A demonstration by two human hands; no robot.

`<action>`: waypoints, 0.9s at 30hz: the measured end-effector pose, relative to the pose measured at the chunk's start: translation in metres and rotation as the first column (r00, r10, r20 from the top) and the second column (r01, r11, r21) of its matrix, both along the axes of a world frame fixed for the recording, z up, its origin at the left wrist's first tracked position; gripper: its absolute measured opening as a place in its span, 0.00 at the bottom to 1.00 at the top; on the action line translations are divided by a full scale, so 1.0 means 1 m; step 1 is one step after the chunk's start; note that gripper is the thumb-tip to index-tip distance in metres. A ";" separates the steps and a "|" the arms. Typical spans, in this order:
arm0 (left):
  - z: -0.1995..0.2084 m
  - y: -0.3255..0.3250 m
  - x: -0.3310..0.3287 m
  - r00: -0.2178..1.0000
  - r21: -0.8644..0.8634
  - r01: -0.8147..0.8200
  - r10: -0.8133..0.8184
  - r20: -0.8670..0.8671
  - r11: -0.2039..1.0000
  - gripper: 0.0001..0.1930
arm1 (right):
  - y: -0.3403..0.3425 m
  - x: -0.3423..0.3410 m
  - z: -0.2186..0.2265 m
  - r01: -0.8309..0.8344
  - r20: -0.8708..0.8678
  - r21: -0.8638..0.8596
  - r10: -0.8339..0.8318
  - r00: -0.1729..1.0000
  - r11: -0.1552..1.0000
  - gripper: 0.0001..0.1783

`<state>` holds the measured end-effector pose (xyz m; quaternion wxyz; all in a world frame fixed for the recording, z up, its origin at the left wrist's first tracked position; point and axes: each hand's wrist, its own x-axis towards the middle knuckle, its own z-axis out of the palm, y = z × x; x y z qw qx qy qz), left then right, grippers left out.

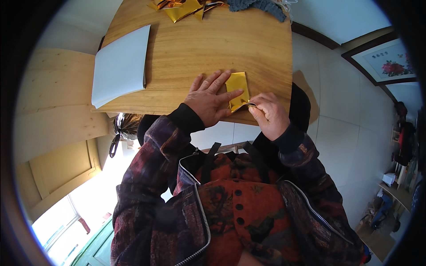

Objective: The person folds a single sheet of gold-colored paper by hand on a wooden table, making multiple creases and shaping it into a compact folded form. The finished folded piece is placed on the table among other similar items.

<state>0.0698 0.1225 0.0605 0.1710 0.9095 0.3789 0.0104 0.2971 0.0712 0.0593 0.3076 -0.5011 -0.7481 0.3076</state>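
Framed picture with red flowers (390, 62) leans at right, beside pale tiled floor. Flat white paper envelope (120, 64) lies at left edge of wooden worktop (195, 44), one corner overhanging. Crumpled gold foil scraps (179, 8) and grey-blue knitted cloth (259, 6) sit at far edge; bare wood between. Shiny gold foil sheet (237, 88), partly folded, rests near worktop's near edge. Left hand (211, 99) spread flat, pressing foil down. Right hand (268, 114) pinches foil's lower corner between fingertips.
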 end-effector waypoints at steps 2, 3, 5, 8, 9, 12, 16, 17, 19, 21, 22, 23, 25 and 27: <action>0.001 0.001 -0.001 1.000 -0.013 0.007 -0.007 -0.007 1.000 0.29 | 0.004 -0.004 0.000 0.045 0.002 -0.023 -0.045 0.999 0.999 0.06; 0.002 0.002 -0.001 1.000 -0.020 0.011 -0.012 -0.013 1.000 0.29 | 0.006 -0.006 0.000 0.068 0.011 -0.045 -0.068 0.998 0.997 0.07; 0.003 0.003 -0.001 1.000 -0.021 0.017 -0.018 -0.017 1.000 0.28 | 0.009 -0.009 0.000 0.115 0.042 -0.071 -0.113 0.993 0.991 0.08; 0.003 0.003 -0.002 1.000 -0.003 0.021 -0.021 -0.014 1.000 0.27 | 0.010 -0.014 0.000 0.174 0.099 -0.071 -0.167 0.981 0.982 0.09; 0.003 0.003 -0.002 1.000 0.009 0.021 -0.021 -0.012 1.000 0.27 | 0.011 -0.015 0.001 0.187 0.112 -0.062 -0.179 0.977 0.980 0.09; 0.002 0.003 -0.003 1.000 0.022 0.022 -0.022 0.001 1.000 0.25 | 0.012 -0.018 0.001 0.215 0.172 -0.026 -0.207 0.963 0.976 0.09; 0.000 0.003 -0.005 0.999 0.027 0.019 -0.020 0.026 0.999 0.25 | 0.012 -0.023 -0.001 0.250 0.154 0.004 -0.248 0.957 0.968 0.07; 0.000 0.003 -0.005 1.000 0.018 0.014 -0.014 0.007 1.000 0.27 | 0.012 -0.024 -0.001 0.273 0.156 -0.004 -0.269 0.950 0.962 0.06; -0.001 0.003 -0.004 1.000 0.026 0.004 -0.004 0.006 1.000 0.29 | 0.010 -0.026 -0.002 0.318 0.153 -0.010 -0.312 0.938 0.948 0.07; 0.000 0.002 -0.003 1.000 -0.013 -0.012 0.012 0.004 1.000 0.32 | 0.009 -0.028 -0.003 0.351 0.130 -0.020 -0.345 0.929 0.936 0.09; 0.000 0.003 -0.003 1.000 -0.026 -0.017 0.017 0.004 1.000 0.34 | 0.009 -0.029 -0.003 0.370 0.118 -0.022 -0.365 0.923 0.929 0.10; 0.001 0.003 -0.002 1.000 -0.038 -0.020 0.020 -0.005 0.999 0.37 | 0.008 -0.030 -0.003 0.389 0.116 -0.026 -0.384 0.916 0.921 0.12; 0.002 0.003 -0.002 1.000 -0.047 -0.020 0.021 0.005 0.999 0.37 | 0.008 -0.031 -0.002 0.389 0.136 0.032 -0.389 0.911 0.921 0.11; 0.003 0.002 -0.002 1.000 -0.035 -0.016 0.016 0.008 0.999 0.37 | 0.008 -0.031 -0.001 0.368 0.160 0.059 -0.373 0.914 0.928 0.10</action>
